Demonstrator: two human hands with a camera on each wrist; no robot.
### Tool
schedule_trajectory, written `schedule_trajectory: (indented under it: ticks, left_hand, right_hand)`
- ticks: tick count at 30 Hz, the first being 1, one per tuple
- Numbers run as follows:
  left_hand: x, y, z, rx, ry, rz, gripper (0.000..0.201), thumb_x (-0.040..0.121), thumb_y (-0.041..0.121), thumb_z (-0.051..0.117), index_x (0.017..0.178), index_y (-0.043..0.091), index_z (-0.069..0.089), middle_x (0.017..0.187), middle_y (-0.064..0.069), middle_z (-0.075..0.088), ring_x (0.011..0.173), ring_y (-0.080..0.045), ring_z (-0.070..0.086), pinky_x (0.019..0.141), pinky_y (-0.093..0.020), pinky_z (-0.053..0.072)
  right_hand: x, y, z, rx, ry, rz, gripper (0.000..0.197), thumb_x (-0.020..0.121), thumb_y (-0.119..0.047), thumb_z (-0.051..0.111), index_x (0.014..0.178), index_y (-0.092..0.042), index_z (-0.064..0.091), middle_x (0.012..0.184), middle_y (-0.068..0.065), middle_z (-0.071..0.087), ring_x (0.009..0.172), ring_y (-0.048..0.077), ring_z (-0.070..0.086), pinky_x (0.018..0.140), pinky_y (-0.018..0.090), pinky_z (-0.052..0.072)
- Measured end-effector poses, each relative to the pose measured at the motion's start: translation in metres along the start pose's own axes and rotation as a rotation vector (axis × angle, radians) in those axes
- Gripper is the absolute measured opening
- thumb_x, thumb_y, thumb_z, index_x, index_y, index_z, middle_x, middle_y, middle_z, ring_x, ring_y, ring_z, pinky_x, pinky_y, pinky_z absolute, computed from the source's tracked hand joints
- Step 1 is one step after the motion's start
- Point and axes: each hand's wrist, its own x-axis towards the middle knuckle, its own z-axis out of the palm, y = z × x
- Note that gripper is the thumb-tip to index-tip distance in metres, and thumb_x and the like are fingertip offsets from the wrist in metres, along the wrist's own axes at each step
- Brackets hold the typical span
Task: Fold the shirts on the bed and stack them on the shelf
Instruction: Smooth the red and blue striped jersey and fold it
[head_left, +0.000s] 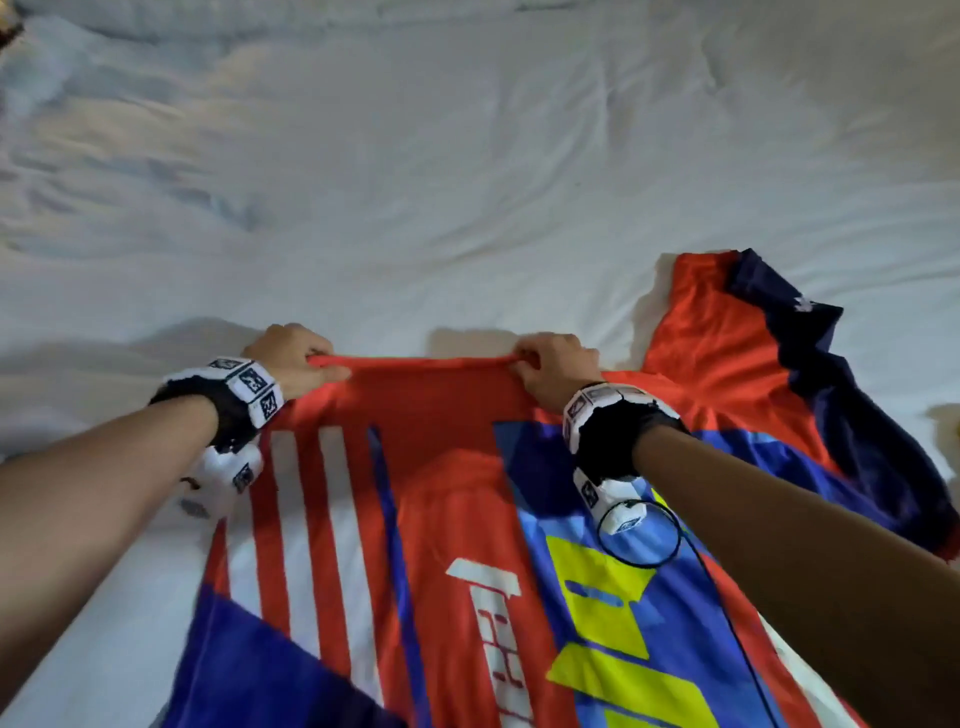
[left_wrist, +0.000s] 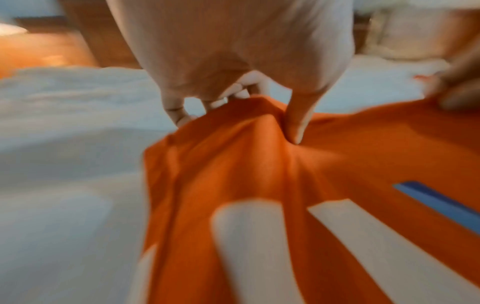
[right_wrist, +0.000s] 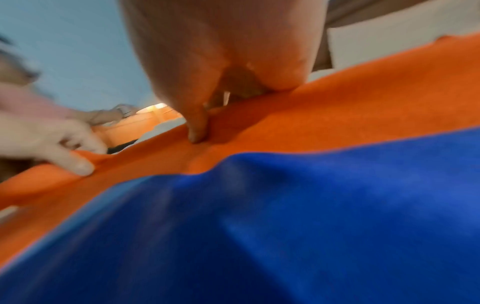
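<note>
My right hand (right_wrist: 221, 61) pinches the orange edge of the shirt (right_wrist: 285, 205); my left hand (right_wrist: 52, 142) holds the same edge nearby, blurred.

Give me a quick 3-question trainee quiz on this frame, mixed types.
1. True or false: both hands pinch the far edge of the shirt.
2. The sleeve spread on the sheet lies on which side? A) right B) left C) tucked under
3. Fill in: the left hand and right hand pull the edge ____ between them.

Key: 1 true; 2 A; 3 taut
</note>
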Motion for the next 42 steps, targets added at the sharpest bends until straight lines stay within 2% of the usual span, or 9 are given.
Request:
schedule_trajectory:
  ticks: [3,10,14,18,23,26,31,37,42]
  left_hand:
    - [-0.004,-0.028,-0.001,-0.205,0.173,-0.091,0.045,0.077,0.044,0.078,0.072,0.001,0.066,0.070,-0.021,0.063,0.068,-0.030,0.058,0.063,-0.032,0.041]
    - [-0.005,-0.065,-0.014,-0.457,-0.047,-0.319,0.045,0.063,0.039,0.087,0.096,0.012,0.072,0.087,-0.004,0.066,0.084,-0.022,0.061,0.072,-0.025,0.042]
    - [-0.007,-0.060,-0.012,-0.626,0.224,-0.352,0.019,0.078,0.026,0.080,0.089,0.016,0.069,0.096,-0.008,0.068,0.089,-0.023,0.063,0.075,-0.024,0.045]
    - [-0.022,-0.049,0.012,-0.641,0.349,-0.427,0.035,0.086,0.033,0.070,0.113,0.010,0.070,0.114,-0.011,0.070,0.110,-0.027,0.063,0.098,-0.030,0.046]
    - [-0.083,-0.038,0.038,-0.582,0.345,-0.580,0.050,0.090,0.052,0.057,0.098,0.005,0.068,0.104,-0.018,0.068,0.101,-0.036,0.061,0.082,-0.033,0.043]
    - [-0.130,-0.042,0.061,-0.559,0.270,-0.610,0.050,0.087,0.057,0.057,0.090,0.009,0.070,0.085,-0.011,0.064,0.084,-0.029,0.058,0.075,-0.029,0.041]
    - [-0.152,-0.049,0.072,-0.579,0.214,-0.589,0.031,0.081,0.037,0.063,0.082,0.007,0.070,0.075,-0.010,0.065,0.078,-0.031,0.064,0.067,-0.031,0.046]
    - [-0.150,-0.063,0.068,-0.586,0.233,-0.525,0.016,0.079,0.018,0.061,0.070,0.005,0.061,0.066,-0.010,0.054,0.064,-0.028,0.050,0.058,-0.029,0.041]
    - [-0.168,-0.075,0.071,-0.665,0.282,-0.525,0.027,0.084,0.035,0.065,0.087,0.008,0.070,0.084,-0.014,0.068,0.085,-0.033,0.064,0.074,-0.032,0.048]
  right_hand:
    - [0.004,-0.005,0.005,-0.011,0.012,0.065,0.023,0.088,-0.033,0.058,0.110,-0.029,0.063,0.117,-0.002,0.060,0.117,0.024,0.051,0.095,0.045,0.032]
    - [0.018,-0.024,0.002,0.012,-0.098,0.114,0.009,0.077,-0.037,0.067,0.085,-0.033,0.064,0.082,-0.014,0.058,0.102,0.015,0.051,0.088,0.041,0.027]
    - [0.026,-0.028,0.003,0.039,0.033,0.220,0.019,0.082,-0.026,0.062,0.099,-0.032,0.068,0.101,-0.005,0.059,0.114,0.025,0.050,0.094,0.045,0.031]
    - [-0.002,-0.048,0.026,-0.104,0.146,0.088,0.059,0.080,-0.026,0.062,0.136,-0.032,0.043,0.144,0.001,0.033,0.137,0.028,0.027,0.105,0.065,0.018]
    - [-0.121,-0.081,0.084,-0.032,0.129,-0.135,0.065,0.075,-0.027,0.064,0.138,-0.023,0.046,0.153,0.004,0.031,0.142,0.030,0.024,0.110,0.068,0.015]
    - [-0.230,-0.113,0.122,0.038,0.107,-0.369,0.050,0.069,-0.042,0.067,0.115,-0.024,0.060,0.122,0.001,0.051,0.104,0.031,0.052,0.086,0.049,0.043]
    - [-0.346,-0.173,0.177,-0.145,-0.328,-0.594,0.083,0.051,-0.077,0.057,0.121,-0.033,0.051,0.109,-0.004,0.050,0.094,0.019,0.050,0.084,0.041,0.035]
    - [-0.354,-0.209,0.200,0.016,-0.192,-0.505,0.021,0.064,-0.039,0.061,0.081,-0.028,0.065,0.083,-0.011,0.054,0.075,0.011,0.055,0.052,0.021,0.045]
    - [-0.371,-0.214,0.202,0.051,-0.250,-0.540,0.044,0.066,-0.035,0.046,0.107,-0.029,0.061,0.097,-0.008,0.055,0.083,0.015,0.054,0.060,0.021,0.047]
